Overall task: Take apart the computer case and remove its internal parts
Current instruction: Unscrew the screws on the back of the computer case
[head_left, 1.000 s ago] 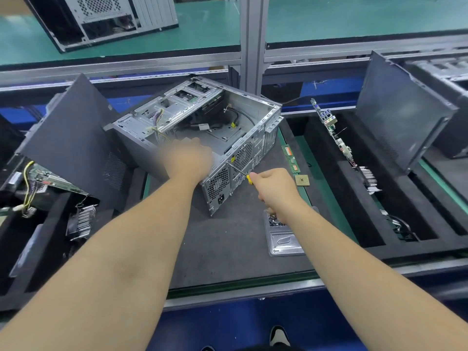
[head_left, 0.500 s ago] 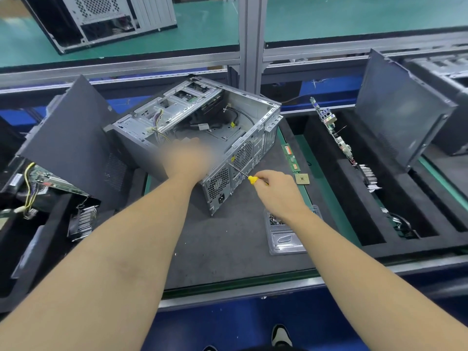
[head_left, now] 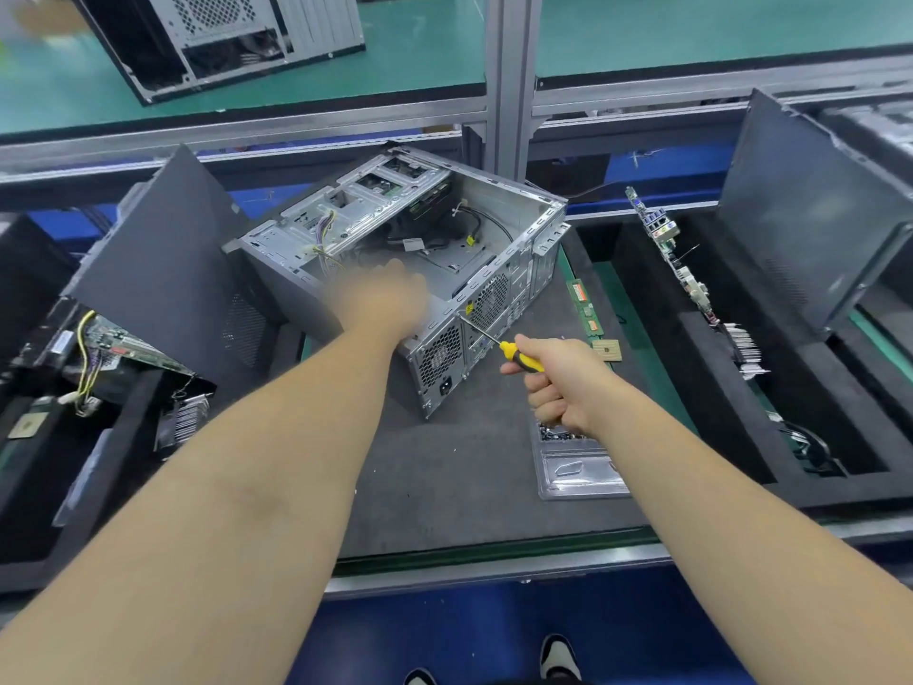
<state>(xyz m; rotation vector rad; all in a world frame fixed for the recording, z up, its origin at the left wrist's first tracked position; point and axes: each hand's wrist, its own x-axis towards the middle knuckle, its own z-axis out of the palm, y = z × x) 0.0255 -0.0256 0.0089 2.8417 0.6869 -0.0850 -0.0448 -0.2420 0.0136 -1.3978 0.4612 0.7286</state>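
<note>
A grey metal computer case (head_left: 499, 239) lies on its side on a dark mat (head_left: 459, 467), its open side up, with cables and a drive cage inside. My left hand (head_left: 383, 301) rests on the case's near top edge, by the power supply; it is blurred and its finger pose is unclear. My right hand (head_left: 556, 378) grips a yellow-handled screwdriver (head_left: 514, 355). The screwdriver's tip sits against the case's rear panel, beside the fan grille.
A black side panel (head_left: 163, 269) leans at the left over a circuit board (head_left: 118, 346). Another panel (head_left: 810, 215) leans at the right above foam trays (head_left: 691, 388) holding a motherboard. A clear plastic tray (head_left: 578, 467), RAM sticks (head_left: 585, 306) and a CPU chip (head_left: 606, 349) lie near my right hand.
My right hand has drawn slightly back toward me along the screwdriver handle, showing more of the yellow grip. The left hand and the case stay put.
</note>
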